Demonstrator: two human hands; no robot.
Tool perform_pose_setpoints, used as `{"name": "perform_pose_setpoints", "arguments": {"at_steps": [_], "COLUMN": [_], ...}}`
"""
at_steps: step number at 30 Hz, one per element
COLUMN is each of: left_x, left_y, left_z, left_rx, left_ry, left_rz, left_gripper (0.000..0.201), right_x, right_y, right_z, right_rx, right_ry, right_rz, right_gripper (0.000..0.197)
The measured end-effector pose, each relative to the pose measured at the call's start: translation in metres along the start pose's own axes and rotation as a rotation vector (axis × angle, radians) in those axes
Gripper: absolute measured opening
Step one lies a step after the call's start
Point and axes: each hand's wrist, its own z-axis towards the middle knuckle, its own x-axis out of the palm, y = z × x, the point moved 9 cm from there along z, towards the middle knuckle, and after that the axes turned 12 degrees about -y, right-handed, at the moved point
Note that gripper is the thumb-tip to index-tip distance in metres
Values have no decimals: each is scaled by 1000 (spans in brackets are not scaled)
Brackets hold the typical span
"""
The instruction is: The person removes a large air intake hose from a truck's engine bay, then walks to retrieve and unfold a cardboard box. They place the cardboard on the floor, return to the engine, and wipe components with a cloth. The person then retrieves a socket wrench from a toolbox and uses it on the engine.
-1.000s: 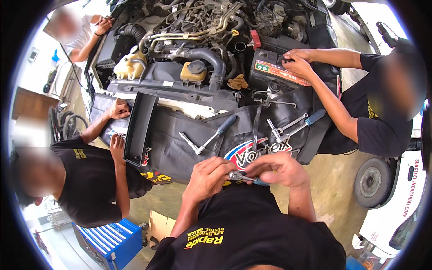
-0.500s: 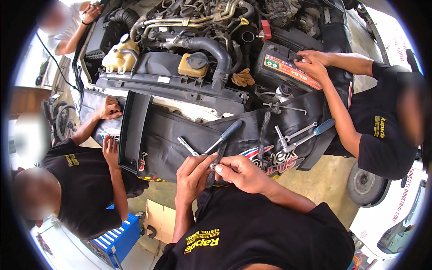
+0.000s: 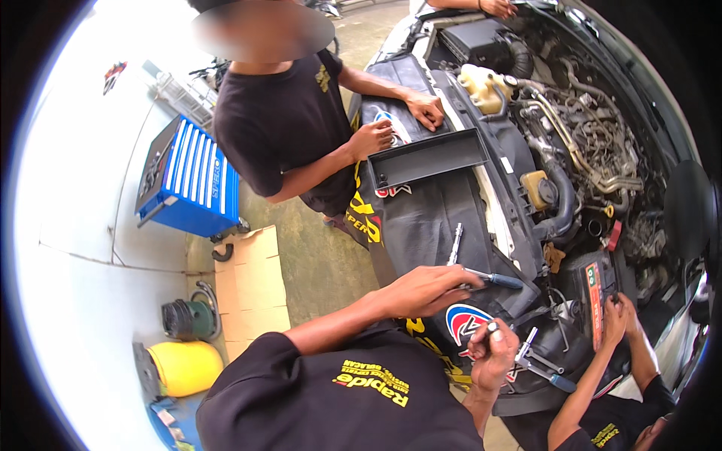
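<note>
My left hand (image 3: 436,292) reaches palm down over the black cover (image 3: 429,210), its fingers stretched out and slightly blurred. Beside its fingertips lies a ratchet with a blue handle (image 3: 502,280); I cannot tell whether they touch. Just beyond, a silver extension bar (image 3: 456,242) lies on the cover. My right hand (image 3: 492,364) is closed, raised over the cover, with a small metal socket (image 3: 492,328) pinched between thumb and fingers. To its right are another blue-handled ratchet (image 3: 556,380) and a silver bar (image 3: 532,336).
A co-worker's hands (image 3: 402,124) rest near a long black tray (image 3: 429,159). At the right another person's hands (image 3: 618,319) are at the car battery (image 3: 594,301). The open engine bay (image 3: 579,143) lies beyond. A blue tool cabinet (image 3: 192,180) stands left, near flat cardboard (image 3: 248,282).
My view has swung left, showing the cabinet and wall. My hands, together half a second ago, have parted: the left moves toward the ratchet, the right keeps the socket.
</note>
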Motion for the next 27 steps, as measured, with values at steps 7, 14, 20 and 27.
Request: {"name": "perform_pose_setpoints", "arguments": {"at_steps": [7,14,20,27], "left_x": [-75,-204,-331,-460], "left_y": [-9,25,71,128], "left_z": [-105,-218,-326,-503], "left_rx": [-110,-331,-470,-896], "left_ry": [-321,-873,-863,-1032], "left_rz": [27,-59,131,128], "left_gripper": [13,20,23,19], "right_x": [59,177,333,522], "right_y": [-30,-102,-248,-337], "right_z": [-14,-56,-77,-89], "right_rx": [63,55,-99,-55], "right_ry": [310,501,697,832], "right_rz": [-339,-598,-978,-962], "right_gripper": [21,28,22,28]}}
